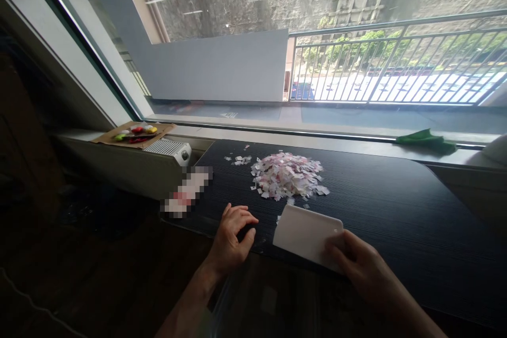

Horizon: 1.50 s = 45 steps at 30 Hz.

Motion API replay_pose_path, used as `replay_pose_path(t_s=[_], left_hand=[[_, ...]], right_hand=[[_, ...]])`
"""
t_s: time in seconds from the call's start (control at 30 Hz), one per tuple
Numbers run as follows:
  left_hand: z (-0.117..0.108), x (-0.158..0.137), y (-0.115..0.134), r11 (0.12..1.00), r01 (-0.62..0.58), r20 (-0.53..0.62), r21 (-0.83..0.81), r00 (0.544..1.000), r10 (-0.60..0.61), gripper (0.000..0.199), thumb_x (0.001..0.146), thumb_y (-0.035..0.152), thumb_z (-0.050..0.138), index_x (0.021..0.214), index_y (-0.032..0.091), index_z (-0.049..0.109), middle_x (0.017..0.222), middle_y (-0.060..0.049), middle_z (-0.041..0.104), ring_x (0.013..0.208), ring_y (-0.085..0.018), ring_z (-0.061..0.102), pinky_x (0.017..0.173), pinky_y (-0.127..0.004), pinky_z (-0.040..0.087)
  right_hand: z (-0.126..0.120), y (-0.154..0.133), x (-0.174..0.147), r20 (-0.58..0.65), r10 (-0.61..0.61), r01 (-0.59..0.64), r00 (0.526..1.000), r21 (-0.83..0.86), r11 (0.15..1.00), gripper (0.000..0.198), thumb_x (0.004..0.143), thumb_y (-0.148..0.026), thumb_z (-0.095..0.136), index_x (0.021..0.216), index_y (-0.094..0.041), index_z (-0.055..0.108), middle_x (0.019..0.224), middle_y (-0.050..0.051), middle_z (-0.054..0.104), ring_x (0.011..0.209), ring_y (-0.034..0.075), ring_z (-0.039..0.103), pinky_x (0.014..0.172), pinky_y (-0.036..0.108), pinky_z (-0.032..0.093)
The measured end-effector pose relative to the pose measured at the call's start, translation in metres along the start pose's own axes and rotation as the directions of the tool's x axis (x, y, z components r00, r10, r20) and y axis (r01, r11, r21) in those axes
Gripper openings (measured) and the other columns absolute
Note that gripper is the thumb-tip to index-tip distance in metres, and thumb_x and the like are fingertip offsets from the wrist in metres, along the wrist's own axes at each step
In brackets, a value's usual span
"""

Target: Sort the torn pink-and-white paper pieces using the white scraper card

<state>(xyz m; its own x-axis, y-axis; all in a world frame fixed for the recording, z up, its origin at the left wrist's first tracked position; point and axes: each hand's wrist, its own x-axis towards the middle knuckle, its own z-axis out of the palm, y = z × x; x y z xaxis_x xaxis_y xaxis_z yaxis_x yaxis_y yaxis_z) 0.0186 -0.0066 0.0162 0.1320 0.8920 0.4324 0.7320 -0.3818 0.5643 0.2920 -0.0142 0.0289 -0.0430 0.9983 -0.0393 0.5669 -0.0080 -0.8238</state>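
Your left hand (232,237) is free of any load, fingers loosely bent and thumb apart, near the front edge of the dark table (380,195). Beyond it and to its right sits the heap of paper bits (288,175), farther from you than both hands; your left fingertips are nearer to it than your right ones. The heap has no strong long axis, only a slight spread from left to right. Between your hands, on the near side of the heap, lies the white panel (304,235), its long axis running left to right with the right end slanting toward you. Your right hand (358,259) grips that right end.

As for materials, at far left you have brown cardboard (163,130) bearing glossy, colourful pieces (137,130), then a white unit (168,151) with slats and a knob. Next comes a pale strip (189,191), too pixelated to identify. The bits are small, flat, squarish flakes, white and pink, loosely mounded, with strays around. Your panel looks smooth and stiff, round-cornered; you cannot tell how deep it is. The tabletop shows fine grain. At right, a crumpled green piece (428,141) lies on the windowsill (368,147).
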Motion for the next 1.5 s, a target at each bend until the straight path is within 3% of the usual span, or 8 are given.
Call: replay_pose_path(t_s=[0.27, 0.43, 0.57, 0.93, 1.27, 1.33, 1.4, 1.5], left_hand=[[0.000, -0.001, 0.000, 1.000, 0.011, 0.021, 0.008, 1.000, -0.011, 0.018, 0.079, 0.017, 0.050, 0.089, 0.022, 0.065, 0.092, -0.004, 0.068, 0.107, -0.023, 0.060, 0.107, -0.058, 0.029], [0.001, -0.001, 0.000, 1.000, 0.011, 0.017, 0.012, 1.000, -0.011, 0.018, 0.079, 0.017, 0.049, 0.088, 0.022, 0.064, 0.091, -0.004, 0.068, 0.107, -0.023, 0.060, 0.108, -0.056, 0.029], [0.001, -0.001, 0.000, 1.000, 0.006, 0.018, 0.004, 1.000, -0.006, 0.019, 0.079, 0.016, 0.049, 0.089, 0.021, 0.064, 0.092, -0.004, 0.068, 0.107, -0.023, 0.060, 0.108, -0.057, 0.029], [0.003, -0.001, -0.002, 1.000, 0.007, 0.014, 0.002, 1.000, -0.007, 0.018, 0.080, 0.017, 0.049, 0.089, 0.021, 0.064, 0.092, -0.004, 0.068, 0.106, -0.023, 0.059, 0.108, -0.054, 0.028], [0.002, -0.002, -0.002, 1.000, 0.029, 0.030, -0.008, 0.999, -0.029, 0.019, 0.080, 0.017, 0.048, 0.090, 0.022, 0.064, 0.094, -0.004, 0.068, 0.108, -0.022, 0.058, 0.110, -0.054, 0.025], [0.003, -0.002, -0.002, 1.000, 0.023, 0.019, -0.001, 1.000, -0.023, 0.019, 0.080, 0.016, 0.048, 0.089, 0.022, 0.064, 0.093, -0.004, 0.068, 0.107, -0.022, 0.059, 0.110, -0.055, 0.025], [0.003, -0.002, -0.003, 1.000, 0.009, 0.014, 0.008, 1.000, -0.009, 0.019, 0.080, 0.016, 0.048, 0.090, 0.022, 0.064, 0.093, -0.004, 0.068, 0.108, -0.022, 0.059, 0.109, -0.055, 0.026], [0.003, -0.003, -0.005, 0.999, -0.025, 0.014, 0.023, 1.000, 0.025, 0.019, 0.080, 0.017, 0.049, 0.091, 0.022, 0.064, 0.093, -0.004, 0.067, 0.108, -0.023, 0.059, 0.108, -0.057, 0.027]], right_hand=[[0.007, 0.003, -0.006, 0.065, -0.011, 0.007, 0.998, 0.064, 0.998, 0.028, 0.080, -0.043, 0.051, 0.072, -0.018, 0.062, 0.064, 0.001, 0.061, 0.062, 0.017, 0.055, 0.055, 0.027, 0.043], [-0.004, 0.010, -0.010, 0.077, 0.023, -0.033, 0.997, 0.135, 0.990, 0.030, 0.081, -0.045, 0.051, 0.078, -0.017, 0.063, 0.070, 0.002, 0.065, 0.064, 0.018, 0.058, 0.057, 0.028, 0.045], [-0.013, 0.009, -0.011, 0.043, 0.057, -0.062, 0.997, 0.106, 0.992, 0.030, 0.080, -0.045, 0.052, 0.077, -0.018, 0.063, 0.071, 0.003, 0.066, 0.066, 0.019, 0.060, 0.059, 0.028, 0.046], [-0.006, 0.007, -0.010, 0.107, 0.036, -0.049, 0.994, 0.128, 0.991, 0.028, 0.078, -0.044, 0.052, 0.079, -0.019, 0.063, 0.070, 0.002, 0.063, 0.066, 0.019, 0.058, 0.059, 0.029, 0.044], [-0.003, -0.012, -0.015, 0.109, 0.026, -0.044, 0.994, 0.170, 0.985, 0.024, 0.077, -0.042, 0.054, 0.075, -0.019, 0.064, 0.065, 0.001, 0.064, 0.062, 0.018, 0.059, 0.055, 0.027, 0.045], [-0.013, -0.010, -0.018, 0.037, 0.055, -0.061, 0.998, 0.188, 0.980, 0.025, 0.075, -0.043, 0.055, 0.076, -0.020, 0.065, 0.068, 0.002, 0.067, 0.064, 0.019, 0.061, 0.058, 0.027, 0.047], [-0.030, -0.004, -0.018, -0.128, 0.115, -0.094, 0.985, 0.156, 0.983, 0.025, 0.071, -0.045, 0.058, 0.077, -0.022, 0.065, 0.072, 0.003, 0.070, 0.069, 0.022, 0.065, 0.064, 0.029, 0.049], [-0.059, 0.010, -0.016, -0.388, 0.189, -0.189, 0.902, 0.038, 0.981, 0.029, 0.067, -0.050, 0.060, 0.078, -0.024, 0.065, 0.075, 0.004, 0.072, 0.074, 0.026, 0.067, 0.069, 0.034, 0.050]])
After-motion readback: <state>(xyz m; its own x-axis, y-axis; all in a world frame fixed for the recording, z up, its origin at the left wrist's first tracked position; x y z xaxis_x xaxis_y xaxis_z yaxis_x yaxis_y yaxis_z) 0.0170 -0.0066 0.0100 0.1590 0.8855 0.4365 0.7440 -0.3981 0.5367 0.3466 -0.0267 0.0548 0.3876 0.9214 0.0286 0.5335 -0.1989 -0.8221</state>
